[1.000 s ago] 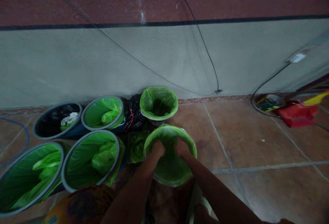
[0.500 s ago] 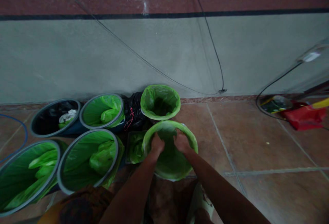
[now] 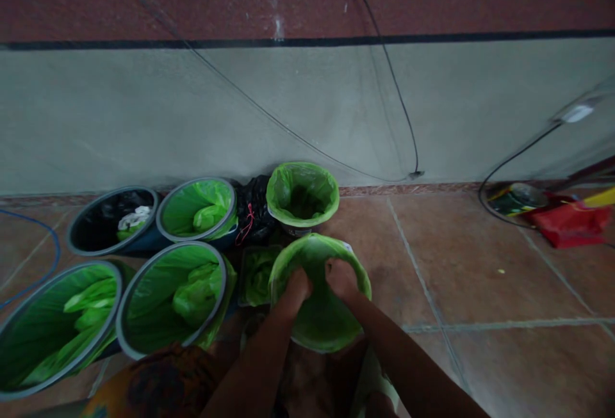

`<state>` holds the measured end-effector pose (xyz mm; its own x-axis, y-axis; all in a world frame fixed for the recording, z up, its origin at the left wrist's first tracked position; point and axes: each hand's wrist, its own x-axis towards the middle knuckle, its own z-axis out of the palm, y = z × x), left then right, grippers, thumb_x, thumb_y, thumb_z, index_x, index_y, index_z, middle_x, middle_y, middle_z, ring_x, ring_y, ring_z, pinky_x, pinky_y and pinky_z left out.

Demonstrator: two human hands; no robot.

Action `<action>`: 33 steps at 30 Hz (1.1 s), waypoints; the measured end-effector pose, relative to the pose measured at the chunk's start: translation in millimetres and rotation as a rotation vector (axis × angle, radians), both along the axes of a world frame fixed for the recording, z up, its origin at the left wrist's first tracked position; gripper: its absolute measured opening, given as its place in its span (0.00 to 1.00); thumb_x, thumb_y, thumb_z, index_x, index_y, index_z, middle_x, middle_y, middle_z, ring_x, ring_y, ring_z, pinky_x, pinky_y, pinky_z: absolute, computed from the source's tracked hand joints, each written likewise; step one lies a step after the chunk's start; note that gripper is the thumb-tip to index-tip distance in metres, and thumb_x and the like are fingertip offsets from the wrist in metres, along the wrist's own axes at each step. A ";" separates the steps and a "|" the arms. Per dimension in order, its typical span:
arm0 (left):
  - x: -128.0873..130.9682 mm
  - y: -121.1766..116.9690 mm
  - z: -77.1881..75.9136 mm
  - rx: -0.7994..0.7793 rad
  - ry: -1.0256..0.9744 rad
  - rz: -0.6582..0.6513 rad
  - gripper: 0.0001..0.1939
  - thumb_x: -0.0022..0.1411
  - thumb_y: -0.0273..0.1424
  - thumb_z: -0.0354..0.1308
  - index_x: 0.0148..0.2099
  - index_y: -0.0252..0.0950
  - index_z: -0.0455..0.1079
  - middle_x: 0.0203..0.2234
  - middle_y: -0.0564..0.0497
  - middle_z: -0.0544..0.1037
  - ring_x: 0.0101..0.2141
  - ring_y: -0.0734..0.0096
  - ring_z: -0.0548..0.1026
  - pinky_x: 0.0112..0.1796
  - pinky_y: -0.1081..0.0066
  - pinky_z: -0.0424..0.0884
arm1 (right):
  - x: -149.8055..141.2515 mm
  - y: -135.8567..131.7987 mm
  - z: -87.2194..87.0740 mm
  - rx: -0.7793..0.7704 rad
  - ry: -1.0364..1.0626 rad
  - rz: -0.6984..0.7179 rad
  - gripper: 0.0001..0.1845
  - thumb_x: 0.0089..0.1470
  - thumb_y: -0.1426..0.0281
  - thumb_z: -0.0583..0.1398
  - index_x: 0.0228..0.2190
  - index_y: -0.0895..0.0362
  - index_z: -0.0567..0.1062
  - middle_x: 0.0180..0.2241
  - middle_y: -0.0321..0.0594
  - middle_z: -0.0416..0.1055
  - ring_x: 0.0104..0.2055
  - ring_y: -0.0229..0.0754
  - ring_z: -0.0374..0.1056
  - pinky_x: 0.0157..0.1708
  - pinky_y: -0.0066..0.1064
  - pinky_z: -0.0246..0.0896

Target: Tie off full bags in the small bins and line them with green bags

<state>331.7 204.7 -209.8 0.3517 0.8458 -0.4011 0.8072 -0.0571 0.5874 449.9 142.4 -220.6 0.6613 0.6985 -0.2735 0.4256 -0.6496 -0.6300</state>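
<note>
A round bin lined with a green plastic bag point(image 3: 327, 335) stands on the floor in front of me, the bag folded over its rim. My left hand point(image 3: 298, 285) is down inside it, towards the left side. Opposite, my right hand point(image 3: 341, 277) is inside too, with its fingers curled closed. The left hand also looks closed, though its fingers are mostly hidden. Whatever either hand holds, if anything, cannot be made out in the dim bin. Just behind stands a smaller bin with a green liner point(image 3: 303, 216).
To the left are several grey-rimmed bins point(image 3: 125, 315), most lined in green, one in black point(image 3: 91, 223). A black bag point(image 3: 257, 200) and a small green-lined container point(image 3: 257, 277) sit between. A cable point(image 3: 398, 85) hangs on the wall. Right lies a red dustpan point(image 3: 571, 223).
My thumbs showed stretched out before; now both hands look more closed. The hands remain inside the lined bin, and the whole view has shifted slightly.
</note>
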 end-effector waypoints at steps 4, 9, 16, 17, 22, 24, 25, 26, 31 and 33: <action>13.4 1.3 35.0 0.088 0.087 -0.033 0.12 0.65 0.25 0.50 0.44 0.33 0.75 0.40 0.40 0.81 0.44 0.54 0.78 0.48 0.61 0.72 | 8.8 19.9 34.0 -0.010 -0.212 0.128 0.13 0.58 0.72 0.55 0.41 0.58 0.78 0.40 0.49 0.76 0.42 0.47 0.71 0.46 0.36 0.61; 26.1 31.6 52.2 0.415 0.051 -0.043 0.20 0.62 0.26 0.55 0.57 0.32 0.67 0.49 0.40 0.76 0.53 0.57 0.71 0.56 0.62 0.65 | 22.1 48.0 45.7 -0.016 -0.317 0.278 0.20 0.57 0.74 0.57 0.51 0.57 0.74 0.50 0.50 0.71 0.50 0.48 0.68 0.48 0.33 0.60; 20.6 58.7 26.9 0.342 0.132 -0.256 0.15 0.64 0.22 0.49 0.49 0.35 0.72 0.44 0.44 0.78 0.49 0.61 0.74 0.50 0.67 0.68 | 29.8 46.6 27.8 -0.054 -0.368 0.343 0.14 0.61 0.74 0.53 0.41 0.56 0.78 0.44 0.44 0.74 0.42 0.41 0.68 0.41 0.29 0.57; 18.5 58.7 23.9 0.353 0.130 -0.269 0.15 0.65 0.21 0.48 0.48 0.35 0.72 0.44 0.44 0.78 0.48 0.62 0.74 0.50 0.68 0.68 | 30.8 44.7 25.0 -0.047 -0.381 0.356 0.14 0.61 0.73 0.52 0.40 0.56 0.78 0.43 0.44 0.74 0.41 0.40 0.68 0.40 0.28 0.57; 7.2 60.1 15.5 0.367 0.172 -0.381 0.17 0.63 0.18 0.47 0.47 0.33 0.74 0.45 0.43 0.78 0.49 0.62 0.73 0.49 0.67 0.68 | 33.7 37.7 13.8 -0.030 -0.476 0.465 0.16 0.64 0.72 0.51 0.40 0.58 0.79 0.48 0.46 0.73 0.47 0.43 0.66 0.46 0.30 0.56; 4.7 61.8 15.5 0.344 0.205 -0.416 0.17 0.62 0.17 0.48 0.44 0.32 0.76 0.47 0.42 0.78 0.49 0.62 0.73 0.50 0.67 0.68 | 34.3 36.9 12.2 -0.046 -0.506 0.504 0.15 0.63 0.73 0.52 0.40 0.59 0.79 0.49 0.48 0.71 0.50 0.46 0.65 0.48 0.33 0.55; 4.3 62.6 16.3 0.333 0.225 -0.424 0.17 0.61 0.16 0.48 0.43 0.32 0.76 0.47 0.42 0.78 0.49 0.61 0.74 0.50 0.67 0.68 | 34.7 37.0 12.0 -0.064 -0.516 0.518 0.15 0.63 0.73 0.52 0.40 0.60 0.79 0.50 0.50 0.71 0.51 0.47 0.64 0.49 0.34 0.55; 4.6 63.0 17.7 0.323 0.250 -0.430 0.18 0.61 0.16 0.48 0.43 0.31 0.77 0.48 0.40 0.78 0.49 0.61 0.74 0.50 0.66 0.69 | 35.1 37.3 12.3 -0.088 -0.527 0.527 0.15 0.62 0.73 0.52 0.40 0.60 0.79 0.50 0.51 0.70 0.51 0.49 0.63 0.50 0.36 0.55; 8.8 60.4 31.3 0.309 0.383 -0.435 0.19 0.62 0.18 0.46 0.45 0.27 0.78 0.48 0.33 0.76 0.51 0.52 0.72 0.53 0.53 0.67 | 36.4 36.5 17.5 -0.198 -0.618 0.542 0.18 0.61 0.75 0.50 0.42 0.61 0.78 0.52 0.57 0.68 0.51 0.53 0.62 0.52 0.42 0.54; 7.2 57.7 38.5 0.280 0.404 -0.450 0.17 0.60 0.20 0.50 0.44 0.32 0.79 0.53 0.36 0.74 0.55 0.49 0.69 0.55 0.48 0.64 | 35.5 32.7 21.7 -0.210 -0.614 0.541 0.17 0.60 0.76 0.50 0.42 0.61 0.78 0.51 0.56 0.69 0.52 0.53 0.63 0.53 0.43 0.54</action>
<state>338.9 262.4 -171.3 0.5631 0.7429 -0.3620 0.8225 -0.5464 0.1580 485.4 175.0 -198.9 0.3243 0.9363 -0.1345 0.9390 -0.3358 -0.0739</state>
